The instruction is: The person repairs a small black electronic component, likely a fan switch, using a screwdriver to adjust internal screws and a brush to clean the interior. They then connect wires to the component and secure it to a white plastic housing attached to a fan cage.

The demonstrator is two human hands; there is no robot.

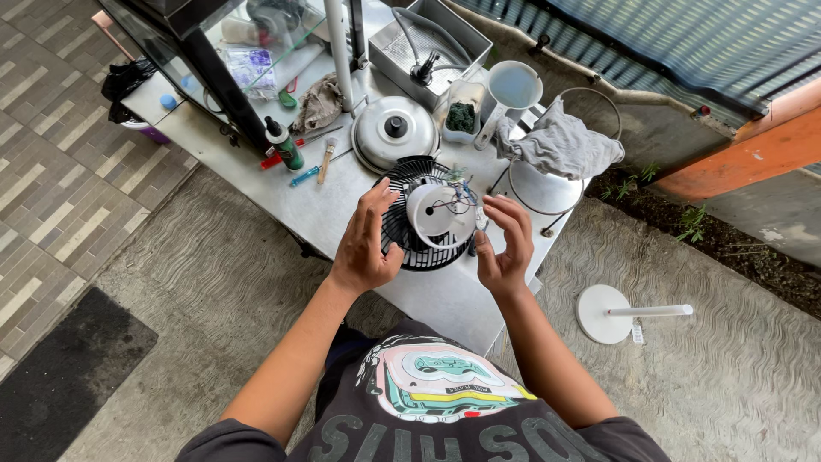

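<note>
1. At the centre we see a small black fan guard (pixel 409 224), a round wire grille, with a white round motor housing (pixel 438 214) sitting in its middle. Thin coloured wires (pixel 457 198) sprout from the housing's upper right side. The assembly is over the near part of a grey metal table (pixel 342 205); we cannot tell whether it rests on the table or is lifted just clear.

2. Our left hand (pixel 366 244) sits at the guard's left edge, fingers curved and spread, touching or just about touching the rim. The fingers stand apart, not clamped.

3. Our right hand (pixel 505 244) is at the guard's right side, palm facing inward, fingers loosely open near the wires. We cannot tell whether it touches them.

4. So the fan part lies between the two hands, slightly ahead of both palms, its flat face turned up towards us. Neither hand is clearly nearer; the left looks closer to the rim.

5. Further back on the table are a round metal lid (pixel 395 130) with a black knob, a green bottle (pixel 283 144) and a small brush (pixel 326 159).

6. To the right lie a grey cloth (pixel 560 145) draped over a wire ring, and a white cup (pixel 513 85).

7. On the concrete ground at right lies a white fan base (pixel 603 313) with its pole.
</note>
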